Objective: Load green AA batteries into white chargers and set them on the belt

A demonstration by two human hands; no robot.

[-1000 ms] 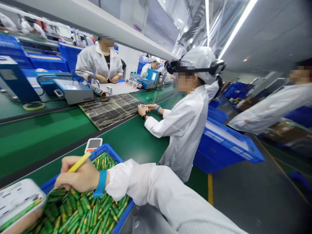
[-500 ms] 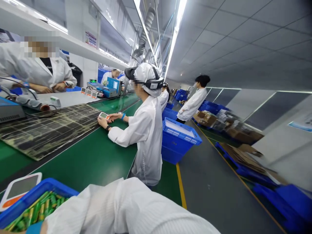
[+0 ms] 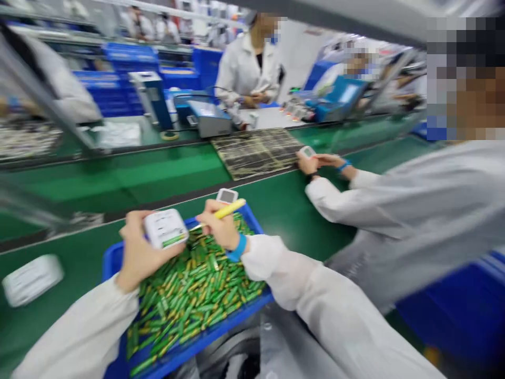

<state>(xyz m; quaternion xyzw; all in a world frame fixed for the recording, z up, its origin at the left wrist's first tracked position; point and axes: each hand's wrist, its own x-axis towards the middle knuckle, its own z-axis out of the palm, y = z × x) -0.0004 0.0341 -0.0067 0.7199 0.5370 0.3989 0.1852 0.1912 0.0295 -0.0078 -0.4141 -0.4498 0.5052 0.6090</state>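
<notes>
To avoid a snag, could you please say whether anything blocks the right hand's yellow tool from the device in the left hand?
Nothing visible does: the yellow tool ends right beside the white device; whether they touch is unclear.

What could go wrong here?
The yellow tool in the right hand points at the white device; a slip might scratch it or jab the left hand holding it. That device is held up near the blue tray, so, if dropped, it could land among the loose green pieces.
</notes>
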